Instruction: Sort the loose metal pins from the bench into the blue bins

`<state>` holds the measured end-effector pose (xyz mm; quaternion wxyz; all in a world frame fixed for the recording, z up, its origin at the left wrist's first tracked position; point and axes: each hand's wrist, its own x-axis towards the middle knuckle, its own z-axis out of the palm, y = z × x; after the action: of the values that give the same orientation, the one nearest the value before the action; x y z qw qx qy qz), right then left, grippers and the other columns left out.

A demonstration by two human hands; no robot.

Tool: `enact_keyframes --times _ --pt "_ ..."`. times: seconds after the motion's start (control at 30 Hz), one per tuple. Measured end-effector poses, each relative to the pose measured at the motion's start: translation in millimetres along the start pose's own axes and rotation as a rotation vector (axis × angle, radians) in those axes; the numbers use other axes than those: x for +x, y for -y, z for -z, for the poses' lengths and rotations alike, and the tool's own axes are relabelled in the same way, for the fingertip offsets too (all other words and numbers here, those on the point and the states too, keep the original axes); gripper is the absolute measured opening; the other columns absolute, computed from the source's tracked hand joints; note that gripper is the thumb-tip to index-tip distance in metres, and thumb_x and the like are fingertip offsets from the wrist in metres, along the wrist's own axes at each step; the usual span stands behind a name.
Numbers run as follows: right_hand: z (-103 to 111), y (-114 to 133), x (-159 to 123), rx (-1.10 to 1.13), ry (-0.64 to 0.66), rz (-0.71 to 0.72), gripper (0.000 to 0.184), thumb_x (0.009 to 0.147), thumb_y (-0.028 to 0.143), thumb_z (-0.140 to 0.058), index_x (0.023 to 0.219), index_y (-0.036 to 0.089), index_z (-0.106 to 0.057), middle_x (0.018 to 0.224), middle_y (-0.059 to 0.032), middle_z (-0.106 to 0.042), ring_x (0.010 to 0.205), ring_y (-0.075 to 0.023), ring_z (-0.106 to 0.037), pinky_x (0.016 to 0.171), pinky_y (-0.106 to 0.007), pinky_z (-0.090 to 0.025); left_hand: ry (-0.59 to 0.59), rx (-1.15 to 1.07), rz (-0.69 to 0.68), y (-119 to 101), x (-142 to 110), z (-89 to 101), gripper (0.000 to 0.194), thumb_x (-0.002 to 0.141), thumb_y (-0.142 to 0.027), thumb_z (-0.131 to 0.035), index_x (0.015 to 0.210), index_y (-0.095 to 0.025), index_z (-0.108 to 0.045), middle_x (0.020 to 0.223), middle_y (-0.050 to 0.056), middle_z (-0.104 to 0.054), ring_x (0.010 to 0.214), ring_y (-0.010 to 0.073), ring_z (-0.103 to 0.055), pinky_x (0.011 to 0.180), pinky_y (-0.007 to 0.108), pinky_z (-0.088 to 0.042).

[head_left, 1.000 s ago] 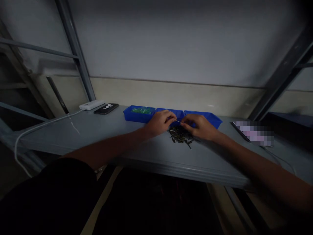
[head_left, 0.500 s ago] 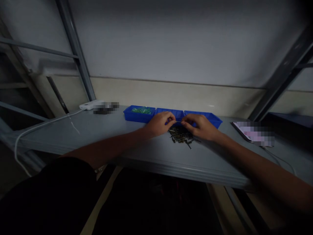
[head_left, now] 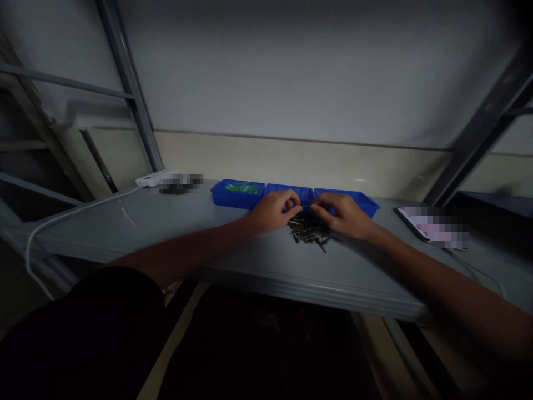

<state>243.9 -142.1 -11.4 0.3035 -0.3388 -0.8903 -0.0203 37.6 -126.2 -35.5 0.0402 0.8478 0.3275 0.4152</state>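
Note:
My left hand (head_left: 278, 210) and my right hand (head_left: 338, 214) face each other above the shelf, each with thumb and fingertips pinched together. Between them spans a thin, short metal pin (head_left: 306, 206), one end in each pinch; its exact kind is too small to make out. Below lies a loose pile of small brass-coloured and dark metal pins (head_left: 308, 229). Just behind my hands stand three blue bins in a row: the left bin (head_left: 233, 199) holds green plastic, the middle bin (head_left: 289, 191) and right bin (head_left: 366, 206) are partly covered by my hands.
The grey shelf (head_left: 258, 261) has a ridged front edge. A phone (head_left: 428, 226) with a cable lies at the right. On the left are a white power strip (head_left: 152, 179), its white cable (head_left: 83, 206) and a blurred dark object (head_left: 181, 184). Metal posts rise at both sides.
Both hands stay almost in place over the pile. The fingertips have shifted slightly to the right, with the thin pin still between them.

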Motion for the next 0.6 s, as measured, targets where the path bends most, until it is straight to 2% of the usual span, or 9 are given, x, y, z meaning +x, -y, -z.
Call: enact_keyframes --times 0.17,0.43,0.6 --pt "-0.8 -2.0 -0.1 0.009 0.004 0.004 0.023 0.087 0.033 -0.042 0.084 0.02 -0.06 0.079 -0.0031 -0.064 0.069 -0.0153 -0.057 0.064 -0.03 -0.042 0.01 -0.004 -0.011 -0.1 0.4 0.9 0.009 0.084 -0.024 -0.053 0.087 -0.016 -0.057 0.072 0.0 -0.06 0.063 0.0091 -0.053 0.059 0.021 -0.039" --pt "-0.6 -3.1 -1.0 0.034 -0.034 -0.012 0.015 0.084 0.031 -0.048 0.088 0.02 -0.057 0.073 -0.0014 -0.061 0.065 -0.0141 -0.055 0.06 -0.028 -0.041 0.014 0.02 -0.018 2.5 0.0 0.4 0.015 0.087 -0.026 -0.048 0.084 -0.016 -0.058 0.07 -0.001 -0.059 0.061 0.0089 -0.052 0.058 0.022 -0.038" --pt "0.3 -2.6 -1.0 -0.011 -0.07 -0.016 0.017 0.085 0.031 -0.046 0.085 0.02 -0.059 0.074 -0.0017 -0.062 0.064 -0.0139 -0.055 0.059 -0.028 -0.04 0.019 -0.018 0.027 -0.8 0.1 0.9 0.015 0.086 -0.028 -0.05 0.087 -0.016 -0.06 0.071 0.0 -0.061 0.06 0.0085 -0.052 0.058 0.022 -0.039"
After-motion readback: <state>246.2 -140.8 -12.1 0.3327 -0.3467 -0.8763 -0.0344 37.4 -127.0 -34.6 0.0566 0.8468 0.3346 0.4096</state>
